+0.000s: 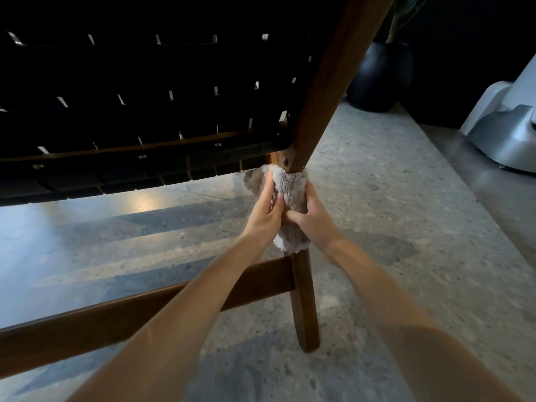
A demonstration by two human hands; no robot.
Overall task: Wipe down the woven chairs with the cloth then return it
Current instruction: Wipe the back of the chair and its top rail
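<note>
Risk, slipping: the cloth (290, 187) is bunched rather than flat, with a loose lobe hanging free on its 9 o'clock side; a fast stroke would likely let it ride up or fall out of the grip; bare palm would then rub the wood.
Risk, missed corner: the stretcher rail (145, 309) meets the wooden leg (304, 300) just below the cloth at 6 o'clock; a wrapped stroke will probably stop at that joint and leave the inside angle undusted.
Risk, chair shifting: two hands pulling on one leg could drag the woven chair (145, 97) across the glossy terrazzo floor (377, 213); the black vase (380, 74) at 1 o'clock and the grey appliance (504, 132) at 3 o'clock stand well apart, so a knock seems unlikely.
Left hand (265, 207): clamped on the cloth from the 9 o'clock side; fingers run up along the leg, thumb pressing the fabric; forearm enters from 7 o'clock.
Right hand (311, 216): curled round the cloth from the 3 o'clock side; thumb reaches across and touches the left hand; forearm enters from 5 o'clock.
Cloth position: wrapped round the leg, just under the seat frame and above the rail.
Task stage: judged mid-wipe on the frame; the return is not yet begun.
</note>
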